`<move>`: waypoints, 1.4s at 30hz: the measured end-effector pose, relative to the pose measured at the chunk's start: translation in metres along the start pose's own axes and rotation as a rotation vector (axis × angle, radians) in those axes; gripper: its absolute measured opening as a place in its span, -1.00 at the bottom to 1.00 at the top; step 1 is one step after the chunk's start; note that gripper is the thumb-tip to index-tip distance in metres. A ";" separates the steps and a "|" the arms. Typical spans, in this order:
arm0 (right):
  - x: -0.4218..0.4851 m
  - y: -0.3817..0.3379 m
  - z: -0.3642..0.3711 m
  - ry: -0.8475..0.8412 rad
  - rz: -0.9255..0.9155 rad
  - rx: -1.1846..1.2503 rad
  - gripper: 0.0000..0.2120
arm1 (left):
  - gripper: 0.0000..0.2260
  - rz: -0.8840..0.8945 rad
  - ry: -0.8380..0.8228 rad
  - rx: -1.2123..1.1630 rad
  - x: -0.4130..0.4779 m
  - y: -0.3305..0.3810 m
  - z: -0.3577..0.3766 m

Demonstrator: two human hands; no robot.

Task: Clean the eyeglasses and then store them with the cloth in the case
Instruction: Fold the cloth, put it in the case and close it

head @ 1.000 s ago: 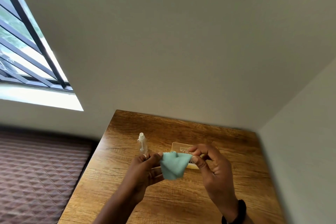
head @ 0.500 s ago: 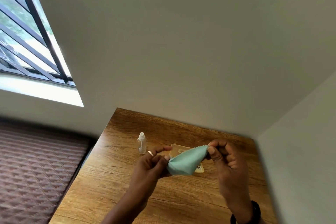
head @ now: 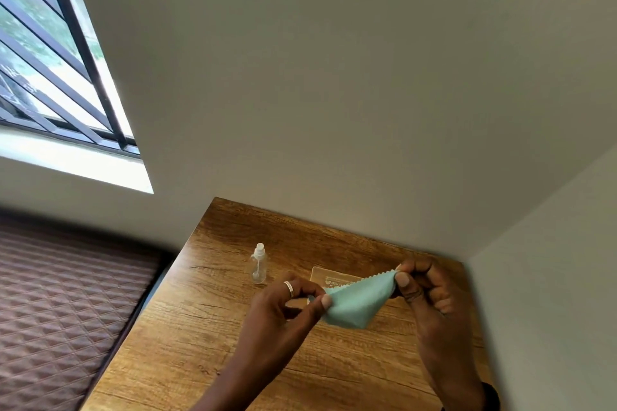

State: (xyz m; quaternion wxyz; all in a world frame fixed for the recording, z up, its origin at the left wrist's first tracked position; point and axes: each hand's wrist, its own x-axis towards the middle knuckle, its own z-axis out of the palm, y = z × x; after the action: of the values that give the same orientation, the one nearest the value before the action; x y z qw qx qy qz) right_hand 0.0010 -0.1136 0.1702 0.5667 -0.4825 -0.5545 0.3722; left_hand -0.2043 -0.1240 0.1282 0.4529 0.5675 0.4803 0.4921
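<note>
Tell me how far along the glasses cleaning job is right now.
Nothing looks finished yet. In hand: the left hand and right hand pinch opposite edges of the mint-green cloth, spread above the wooden table. The spray bottle stands upright. No eyeglasses are visible; the clear case is partly hidden, so wiping and storing seem left.

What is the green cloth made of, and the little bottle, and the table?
Cloth: soft matte fabric, likely microfiber; it drapes and has a zigzag edge. Bottle: clear, probably plastic; you see through it. Table: wood or wood-look laminate, showing grain.
</note>
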 end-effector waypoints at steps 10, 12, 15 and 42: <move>-0.018 -0.005 -0.021 -0.112 0.053 -0.091 -0.88 | -0.91 0.289 -0.010 0.238 -0.016 0.005 -0.029; -0.024 -0.003 -0.022 -0.127 0.099 -0.106 -0.82 | -0.92 0.222 -0.013 0.236 -0.024 -0.001 -0.033; -0.037 0.004 -0.021 -0.151 0.163 -0.079 -0.84 | -0.90 0.128 -0.049 0.237 -0.038 -0.014 -0.039; -0.057 0.181 -0.004 -0.183 0.666 -0.523 -0.92 | -0.90 -0.172 -0.385 0.669 0.017 -0.155 -0.032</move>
State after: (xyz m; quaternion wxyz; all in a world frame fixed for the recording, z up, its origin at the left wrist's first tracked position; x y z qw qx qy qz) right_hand 0.0191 -0.1224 -0.0190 0.2229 -0.7273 -0.4922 0.4232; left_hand -0.2507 -0.0855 -0.0196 0.3643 0.7235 0.5660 0.1532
